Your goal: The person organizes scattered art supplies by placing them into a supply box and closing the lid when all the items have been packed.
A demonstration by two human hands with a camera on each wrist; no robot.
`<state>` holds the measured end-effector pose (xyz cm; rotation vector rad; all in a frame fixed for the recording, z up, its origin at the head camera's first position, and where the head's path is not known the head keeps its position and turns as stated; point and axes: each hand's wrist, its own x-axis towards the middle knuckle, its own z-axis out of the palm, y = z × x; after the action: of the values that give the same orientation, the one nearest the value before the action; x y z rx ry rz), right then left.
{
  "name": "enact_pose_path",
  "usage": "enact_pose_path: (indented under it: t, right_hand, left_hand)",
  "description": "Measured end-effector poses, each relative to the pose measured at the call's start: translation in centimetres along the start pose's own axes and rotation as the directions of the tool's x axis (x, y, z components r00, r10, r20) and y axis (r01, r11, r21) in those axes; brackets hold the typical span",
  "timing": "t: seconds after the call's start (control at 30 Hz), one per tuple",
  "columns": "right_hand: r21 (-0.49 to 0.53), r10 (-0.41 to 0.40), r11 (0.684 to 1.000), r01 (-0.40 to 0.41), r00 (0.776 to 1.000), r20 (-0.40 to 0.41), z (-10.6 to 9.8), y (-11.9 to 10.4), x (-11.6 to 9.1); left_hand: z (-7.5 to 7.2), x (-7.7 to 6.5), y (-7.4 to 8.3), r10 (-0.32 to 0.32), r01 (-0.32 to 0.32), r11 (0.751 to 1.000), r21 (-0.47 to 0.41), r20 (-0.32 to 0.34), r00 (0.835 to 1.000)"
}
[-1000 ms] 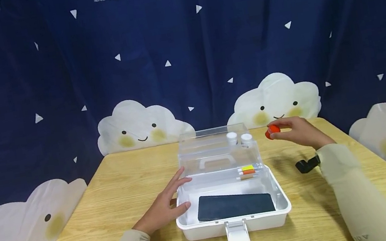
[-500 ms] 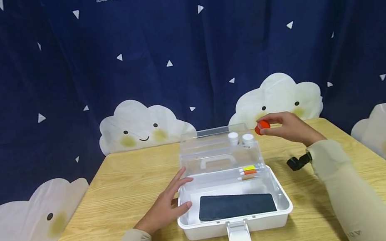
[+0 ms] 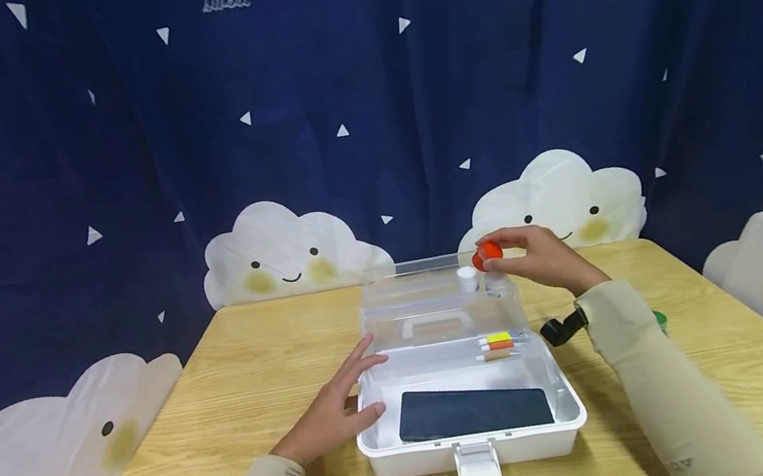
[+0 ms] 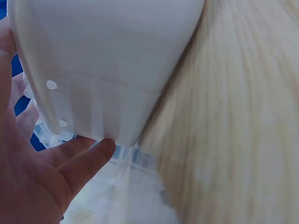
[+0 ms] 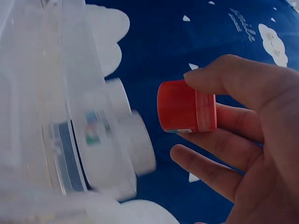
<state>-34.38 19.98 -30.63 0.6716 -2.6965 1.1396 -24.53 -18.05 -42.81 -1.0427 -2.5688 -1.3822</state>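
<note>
My right hand [image 3: 542, 256] pinches a small red jar [image 5: 175, 107] between thumb and fingers, above the clear upper trays of an open white storage box [image 3: 417, 463]. Just under it, two white-capped jars [image 3: 466, 279] stand in the far right of those trays; the right wrist view shows them blurred and apart from the red jar. My left hand [image 3: 331, 419] lies along the box's left side, fingers spread and mostly straight. Fingertips touch the white side wall [image 4: 107, 84] in the left wrist view. The red jar's underside is hidden in the head view.
Inside the box lie a dark flat panel [image 3: 472, 409] and several slim pens [image 3: 496, 346] with coloured bands. The front latch [image 3: 480, 472] hangs down. A green object [image 3: 660, 320] is partly hidden behind my right sleeve. A dark blue curtain [image 3: 296, 77] closes off the table's back.
My right hand has carried the red jar leftward, from beside the box to over the white-capped jars. The green object has come into view. My left hand stays at the box.
</note>
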Motion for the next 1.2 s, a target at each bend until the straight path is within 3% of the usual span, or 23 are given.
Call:
enact_pose_path:
  t: [0.37, 0.63, 1.2]
  right_hand:
    - [-0.028, -0.047, 0.998, 0.049, 0.997, 0.061, 2.7, -2.0, 1.2]
    - [-0.036, -0.024, 0.999, 0.028, 0.992, 0.127, 4.2, -3.0, 1.9]
    - [-0.123, -0.072, 0.987, 0.1, 0.974, 0.215, 5.3, -2.9, 2.6]
  left_hand:
    - [0.0, 0.1, -0.2, -0.011, 0.011, 1.0, 0.002, -0.001, 1.0]
    - [0.0, 0.1, -0.1, -0.005, 0.005, 1.0, 0.013, -0.004, 1.0]
    - [-0.1, 0.1, -0.2, 0.002, -0.002, 0.999, 0.035, -0.008, 1.0]
